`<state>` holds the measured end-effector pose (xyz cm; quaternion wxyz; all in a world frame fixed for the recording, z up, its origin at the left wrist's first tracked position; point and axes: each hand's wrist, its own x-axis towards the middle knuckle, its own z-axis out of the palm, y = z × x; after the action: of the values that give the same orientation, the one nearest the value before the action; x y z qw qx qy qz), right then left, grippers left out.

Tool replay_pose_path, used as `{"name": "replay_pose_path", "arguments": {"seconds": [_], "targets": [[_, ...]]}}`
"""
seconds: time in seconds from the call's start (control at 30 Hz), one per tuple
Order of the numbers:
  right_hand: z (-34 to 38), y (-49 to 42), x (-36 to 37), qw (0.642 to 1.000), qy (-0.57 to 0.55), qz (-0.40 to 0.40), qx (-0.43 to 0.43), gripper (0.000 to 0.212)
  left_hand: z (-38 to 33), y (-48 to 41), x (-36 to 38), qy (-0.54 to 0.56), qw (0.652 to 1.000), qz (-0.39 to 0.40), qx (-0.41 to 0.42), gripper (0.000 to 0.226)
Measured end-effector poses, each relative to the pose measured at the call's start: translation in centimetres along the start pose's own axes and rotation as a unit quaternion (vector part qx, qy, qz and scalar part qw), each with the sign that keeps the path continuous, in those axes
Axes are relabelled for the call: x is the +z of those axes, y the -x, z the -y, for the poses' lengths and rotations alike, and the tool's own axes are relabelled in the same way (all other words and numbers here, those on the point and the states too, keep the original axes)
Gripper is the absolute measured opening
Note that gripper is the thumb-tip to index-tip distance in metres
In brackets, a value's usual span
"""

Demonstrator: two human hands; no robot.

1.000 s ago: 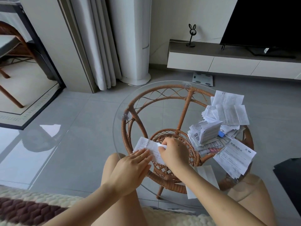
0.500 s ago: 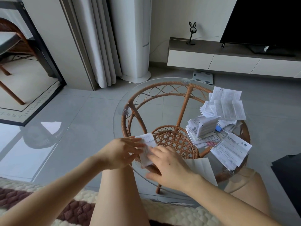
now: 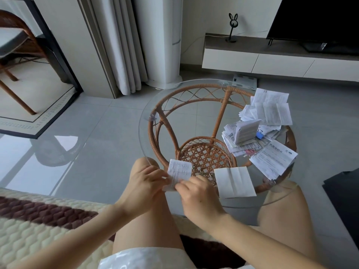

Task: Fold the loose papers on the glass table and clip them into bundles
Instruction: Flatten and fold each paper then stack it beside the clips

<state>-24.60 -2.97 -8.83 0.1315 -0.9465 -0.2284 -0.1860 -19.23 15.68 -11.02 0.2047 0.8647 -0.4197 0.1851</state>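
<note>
- Grey-tiled living room. Round clear glass table (image 3: 143, 121) on a woven brown rattan base (image 3: 206, 158), with a seated person's knees at the near rim.
- Left grip (image 3: 147, 183) and right grip (image 3: 198, 193) meet over the near edge of the table. Each pinches the lower part of one small white printed paper slip (image 3: 179, 169), fingers curled onto it.
- The slip rises up and away from both grips. Cannot tell whether its bottom edge touches the glass.
- Just right of the right grip, a white creased folded sheet (image 3: 235, 181) lies flat on the glass, blank side up.
- Well beyond and to the right of the right grip sits an untidy heap of white printed papers (image 3: 270, 111). A large white printed form (image 3: 274, 162) lies on the side of it nearest the grips.
- A small blue object (image 3: 259, 135) sits in the heap, possibly a clip; not confirmed.
- Progress (judgement): early.
  - One sheet looks folded and one slip is being folded.
  - Most of the heap is unsorted, and no finished clipped bundle can be made out.
  - Left to do: fold the rest of the heap, group it and clip it.
- Writing: the slip carries rows of fine print, too small to read. The form has a bold header line and a small corner logo, neither legible. No brand is readable.
</note>
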Motion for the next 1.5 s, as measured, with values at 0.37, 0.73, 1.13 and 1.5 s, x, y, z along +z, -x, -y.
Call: {"name": "replay_pose_path", "arguments": {"seconds": [0.37,0.73,1.13,1.5], "targets": [[-2.0,-3.5,-0.5,0.945,-0.11,0.047,0.306,0.018,-1.4,-1.9,1.3,0.066,0.944,-0.054,-0.319,0.024],[-2.5,-5.5,-1.5,0.945,-0.056,0.146,0.289,0.04,-1.6,-2.4,1.5,0.07,0.926,-0.034,-0.369,0.026],[-2.5,-6.2,-1.9,0.917,-0.145,0.171,0.329,0.031,-0.8,-5.5,0.1,0.043,0.912,0.078,-0.401,0.032],[-13.4,1.0,-12.4,0.898,-0.112,-0.002,0.426,0.018,-7.1,-16.3,2.6,0.139,0.938,0.011,-0.319,0.037]]}}
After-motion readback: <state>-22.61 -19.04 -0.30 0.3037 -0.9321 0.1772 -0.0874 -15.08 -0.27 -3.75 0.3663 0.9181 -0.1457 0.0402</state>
